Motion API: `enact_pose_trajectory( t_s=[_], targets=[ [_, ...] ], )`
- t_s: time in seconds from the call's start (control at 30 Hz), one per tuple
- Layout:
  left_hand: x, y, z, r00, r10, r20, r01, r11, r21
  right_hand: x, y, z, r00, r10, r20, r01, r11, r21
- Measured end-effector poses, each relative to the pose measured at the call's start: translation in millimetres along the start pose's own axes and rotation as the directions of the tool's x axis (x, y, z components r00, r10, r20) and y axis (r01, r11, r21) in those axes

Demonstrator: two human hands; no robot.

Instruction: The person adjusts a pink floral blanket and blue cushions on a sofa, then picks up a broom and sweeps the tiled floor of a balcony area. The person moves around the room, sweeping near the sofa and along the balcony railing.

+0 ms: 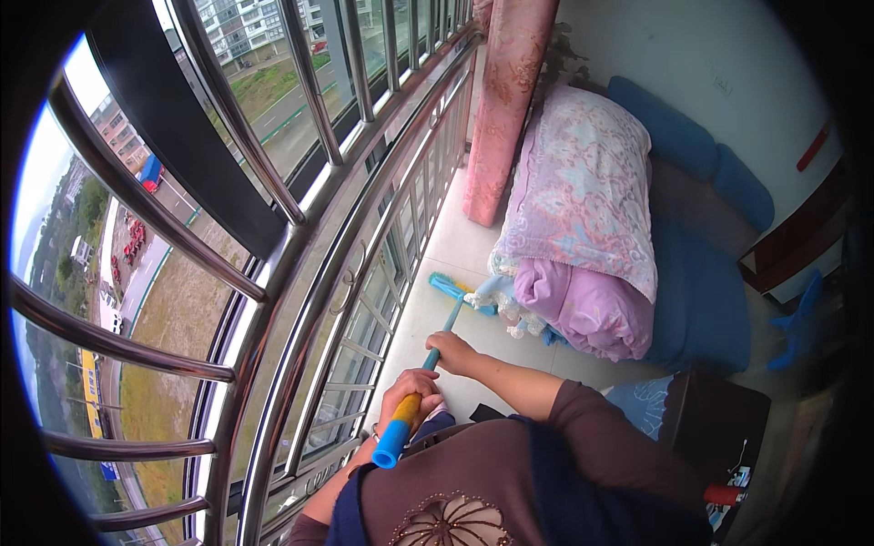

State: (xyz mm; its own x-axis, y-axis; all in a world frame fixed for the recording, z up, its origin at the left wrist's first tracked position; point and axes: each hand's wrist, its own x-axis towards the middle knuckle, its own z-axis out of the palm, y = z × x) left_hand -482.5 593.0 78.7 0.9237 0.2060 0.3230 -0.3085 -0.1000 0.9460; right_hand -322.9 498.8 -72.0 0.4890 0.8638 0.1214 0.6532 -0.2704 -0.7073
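Observation:
A long-handled broom (455, 315) slants from my body down to the pale floor, its handle teal with a yellow and blue grip end. My left hand (407, 397) is closed round the upper handle, just below the blue hollow end. Further down the shaft, my right hand (450, 353) grips it too. The broom's blue head (446, 286) touches the floor tiles beside a lacy white trim, which covers part of it.
Metal railings (273, 309) and window bars run along my left. To the right, a blue sofa (701, 282) carries a large pile of pink and lilac bedding (583, 200). A pink curtain (510, 109) hangs at the far end. A dark table (715, 419) stands at lower right, near a blue plastic stool (797, 323).

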Motion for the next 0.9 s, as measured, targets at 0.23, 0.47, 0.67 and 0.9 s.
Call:
enact_pose_trajectory(
  t_s=[0.23,0.47,0.67,0.9],
  targets=[
    [55.8,-3.1,-30.7,0.989,-0.132,-0.062,0.127,0.988,-0.083,56.3,18.3,-25.0,0.971,0.004,0.241,0.003,1.0,-0.028],
    [125.2,1.8,-48.8,0.964,-0.074,-0.254,0.043,0.991,-0.123,131.0,16.5,-63.0,0.975,-0.094,0.203,0.092,0.996,0.017],
    [188.5,-39.8,-26.8,0.94,-0.071,-0.333,0.071,0.997,-0.013,195.6,89.4,-102.9,0.94,-0.101,0.325,0.145,0.983,-0.115],
    [265.6,-111.9,30.6,0.84,-0.295,-0.455,0.256,0.955,-0.147,246.9,204.5,-169.7,0.925,-0.045,0.377,0.166,0.941,-0.296]
  ],
)
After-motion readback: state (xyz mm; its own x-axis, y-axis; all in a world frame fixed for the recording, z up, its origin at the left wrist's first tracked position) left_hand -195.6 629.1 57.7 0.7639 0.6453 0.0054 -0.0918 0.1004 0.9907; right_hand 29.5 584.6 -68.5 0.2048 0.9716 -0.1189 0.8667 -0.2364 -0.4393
